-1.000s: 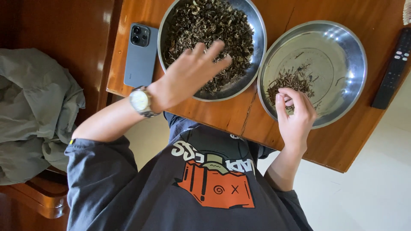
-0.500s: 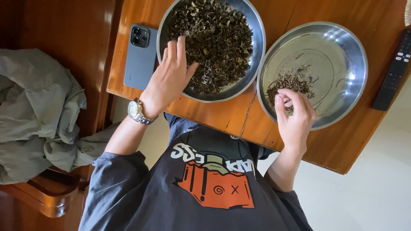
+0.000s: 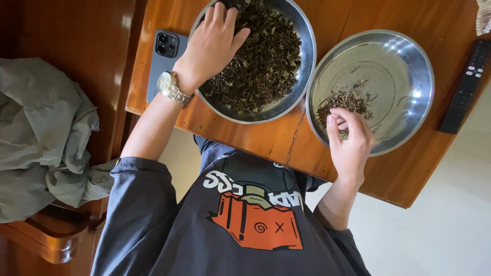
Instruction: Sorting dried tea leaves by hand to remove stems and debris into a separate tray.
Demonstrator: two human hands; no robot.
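On the wooden table (image 3: 255,138) sit two round steel bowls side by side, nearly touching at their rims; the left bowl (image 3: 302,87) is heaped with dark dried leaves (image 3: 266,56), and the right bowl (image 3: 409,66) is mostly bare metal with a small pile of brownish stems (image 3: 348,99) near its near side. Over the left bowl the left hand (image 3: 212,43) lies palm down on the leaves, its fingers (image 3: 220,13) held loosely together and reaching into the heap, thumb out to the side; a metal watch (image 3: 171,88) sits on that wrist just past the bowl's rim. Over the near edge of the right bowl the right hand (image 3: 350,140) is raised with its fingers (image 3: 335,120) curled in and pressed to the thumb, pinching at the pile of stems; whether a stem is held between them I cannot tell. Beside the left bowl, at the table's corner, a grey phone (image 3: 163,61) lies face down, partly under the wrist; at the far right edge lies a black remote control (image 3: 465,87); off the table to the left a grey cloth (image 3: 41,138) is bundled on a wooden chair (image 3: 51,235). Below, the person's dark shirt (image 3: 235,220) with an orange print fills the view.
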